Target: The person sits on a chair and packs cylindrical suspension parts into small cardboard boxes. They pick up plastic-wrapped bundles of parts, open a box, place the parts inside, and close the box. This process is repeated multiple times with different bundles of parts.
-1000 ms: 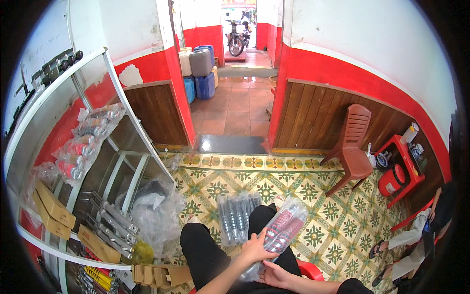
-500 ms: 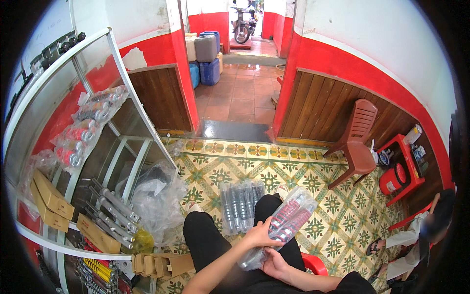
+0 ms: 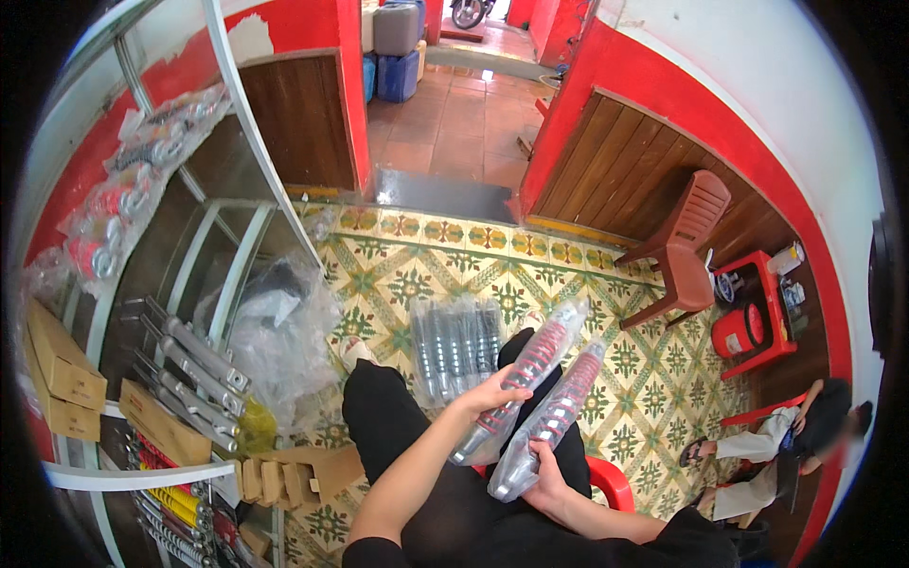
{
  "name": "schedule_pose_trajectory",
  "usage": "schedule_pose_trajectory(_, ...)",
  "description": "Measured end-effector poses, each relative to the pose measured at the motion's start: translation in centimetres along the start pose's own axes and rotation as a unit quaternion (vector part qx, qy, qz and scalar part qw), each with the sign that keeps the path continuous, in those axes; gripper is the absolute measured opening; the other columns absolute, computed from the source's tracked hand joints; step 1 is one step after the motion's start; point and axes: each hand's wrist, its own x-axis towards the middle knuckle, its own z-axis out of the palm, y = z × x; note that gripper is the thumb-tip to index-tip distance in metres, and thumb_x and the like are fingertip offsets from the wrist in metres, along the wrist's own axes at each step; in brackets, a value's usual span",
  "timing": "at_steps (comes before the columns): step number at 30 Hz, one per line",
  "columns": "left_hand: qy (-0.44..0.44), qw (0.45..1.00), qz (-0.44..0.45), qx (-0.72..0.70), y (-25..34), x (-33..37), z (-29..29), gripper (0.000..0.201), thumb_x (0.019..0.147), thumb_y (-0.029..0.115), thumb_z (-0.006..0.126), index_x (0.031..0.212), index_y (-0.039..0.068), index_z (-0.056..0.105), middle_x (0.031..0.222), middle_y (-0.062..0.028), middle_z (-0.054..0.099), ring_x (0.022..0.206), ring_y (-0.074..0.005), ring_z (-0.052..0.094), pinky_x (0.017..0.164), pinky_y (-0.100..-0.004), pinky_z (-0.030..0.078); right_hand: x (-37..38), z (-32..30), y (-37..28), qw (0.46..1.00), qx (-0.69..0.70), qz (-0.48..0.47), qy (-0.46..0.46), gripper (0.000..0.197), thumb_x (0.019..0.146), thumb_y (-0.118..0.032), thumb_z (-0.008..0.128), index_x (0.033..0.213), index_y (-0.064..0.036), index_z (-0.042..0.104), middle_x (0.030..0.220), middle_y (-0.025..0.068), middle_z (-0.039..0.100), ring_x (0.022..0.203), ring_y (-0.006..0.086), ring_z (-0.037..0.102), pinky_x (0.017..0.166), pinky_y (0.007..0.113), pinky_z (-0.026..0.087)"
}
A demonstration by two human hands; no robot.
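Observation:
My left hand (image 3: 488,390) grips a shock absorber (image 3: 543,354) with a red spring, wrapped in clear plastic. A second red-spring shock absorber (image 3: 570,392) in the same kind of wrap is in my right hand (image 3: 546,480), its fingers round the lower part. The two lie side by side at a slant over my lap, their upper ends pointing away to the right. On the tiled floor beyond my knees lies a row of several dark shock absorbers (image 3: 456,343) in clear plastic.
At the left, a metal shelf (image 3: 248,123) holds bagged red-spring shock absorbers (image 3: 118,201), grey fork tubes (image 3: 194,369) and cardboard boxes (image 3: 66,364). Crumpled plastic (image 3: 284,331) lies beside it. A brown chair (image 3: 684,251), a red table (image 3: 781,303) and a seated person (image 3: 819,421) are on the right.
The two shock absorbers, held together before, are now apart, one in each hand. My right hand has moved from beneath the bundle to its own one. The view has tilted downward.

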Motion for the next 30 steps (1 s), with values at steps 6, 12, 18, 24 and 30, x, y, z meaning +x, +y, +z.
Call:
schedule_pose_trajectory(6,0.044,0.989,-0.032,-0.137,0.1,-0.5,0.3,0.070,0.073,0.026,0.080,0.130,0.011,0.044,0.100,-0.0038,0.058,0.090,-0.0129,0.057,0.078,-0.0308,0.048,0.1,1.3,0.7,0.998,-0.044,-0.019,0.044,0.027,0.088,-0.027,0.053,0.105,-0.0073,0.056,0.099,0.0069,0.063,0.094,0.0240,0.060,0.091,0.044,0.046)
schedule_pose_trajectory(12,0.058,0.967,-0.032,-0.246,0.1,-1.1,-0.9,0.057,0.071,0.023,0.080,0.117,0.011,0.048,0.092,-0.0038,0.062,0.078,-0.0147,0.063,0.068,-0.0310,0.053,1.7,-0.5,-1.1,0.984,-0.146,-0.010,0.104,0.024,0.088,-0.024,0.053,0.104,-0.0060,0.056,0.092,0.0062,0.061,0.085,0.0208,0.059,0.080,0.040,0.049)
schedule_pose_trajectory(18,0.046,0.945,0.028,-0.323,2.9,-3.5,-2.8,0.048,0.073,0.019,0.076,0.113,0.007,0.051,0.092,-0.0058,0.062,0.076,-0.0149,0.063,0.067,-0.0316,0.054,6.6,2.1,-6.5,0.982,-0.183,0.046,0.020,0.028,0.086,-0.019,0.055,0.108,-0.0030,0.056,0.096,0.0092,0.063,0.086,0.0226,0.063,0.081,0.039,0.051)
schedule_pose_trajectory(24,0.058,0.936,0.085,-0.337,3.2,-4.4,-3.5,0.040,0.076,0.015,0.070,0.110,0.004,0.053,0.089,-0.0050,0.060,0.073,-0.0134,0.061,0.066,-0.0281,0.052,17.3,6.6,-5.6,0.963,-0.259,0.064,0.025,0.035,0.081,-0.021,0.062,0.108,0.0007,0.058,0.096,0.0116,0.064,0.085,0.0247,0.063,0.080,0.039,0.051)
schedule_pose_trajectory(30,0.058,0.939,0.110,-0.322,4.8,-6.2,-3.7,0.042,0.075,0.017,0.071,0.109,0.003,0.050,0.085,-0.0058,0.059,0.073,-0.0152,0.061,0.067,-0.0298,0.050,28.6,8.8,-2.1,0.933,-0.344,0.089,0.062,0.037,0.078,-0.023,0.064,0.106,0.0008,0.059,0.097,0.0112,0.064,0.085,0.0241,0.062,0.080,0.038,0.050)
